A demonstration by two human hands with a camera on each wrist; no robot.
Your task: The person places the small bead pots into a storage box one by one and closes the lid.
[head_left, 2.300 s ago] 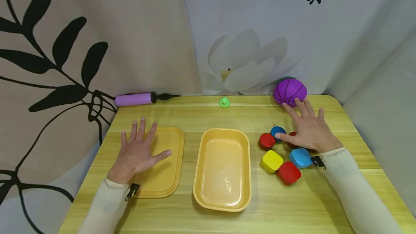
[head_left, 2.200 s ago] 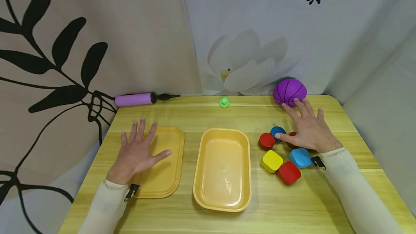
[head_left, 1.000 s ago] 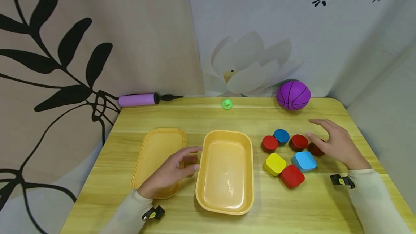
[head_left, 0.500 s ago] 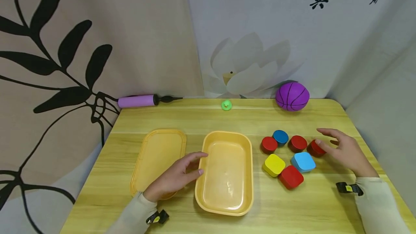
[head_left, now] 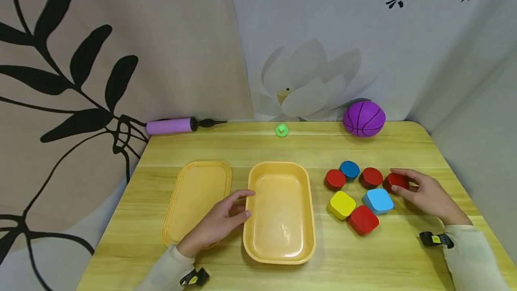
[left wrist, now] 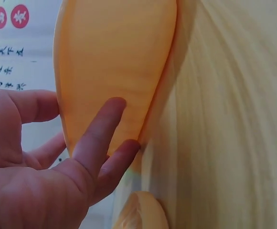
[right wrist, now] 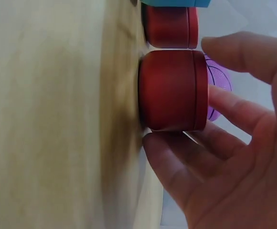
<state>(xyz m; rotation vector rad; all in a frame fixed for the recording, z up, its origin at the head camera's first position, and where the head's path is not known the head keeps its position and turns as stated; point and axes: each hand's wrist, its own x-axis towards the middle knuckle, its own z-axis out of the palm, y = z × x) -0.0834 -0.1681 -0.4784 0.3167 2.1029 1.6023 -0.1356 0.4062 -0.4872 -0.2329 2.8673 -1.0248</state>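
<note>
My left hand (head_left: 218, 221) holds the left rim of a yellow plastic box (head_left: 280, 219), thumb and index at the edge. In the left wrist view other fingers (left wrist: 102, 126) lie against the box's outer wall. At the right, my right hand (head_left: 430, 196) curls round a round red tin (head_left: 396, 182), index on its far side and thumb on its near side. The right wrist view shows this lidded tin (right wrist: 172, 90) upright at the table surface, with fingers below and beside it. Another round red tin (head_left: 370, 178) stands just left of it.
A yellow lid (head_left: 198, 196) lies left of the box. Near the right hand stand a blue round tin (head_left: 349, 170), another red round tin (head_left: 335, 179), and square yellow (head_left: 341, 205), red (head_left: 363, 219) and light-blue tins (head_left: 378, 200). A purple ball (head_left: 364, 119), green duck (head_left: 282, 130) and pump (head_left: 169, 125) line the back.
My left hand has come from spread over the lid to the box's rim, and the box's far end has swung slightly left. My right hand has drawn back and closed round the rightmost red tin.
</note>
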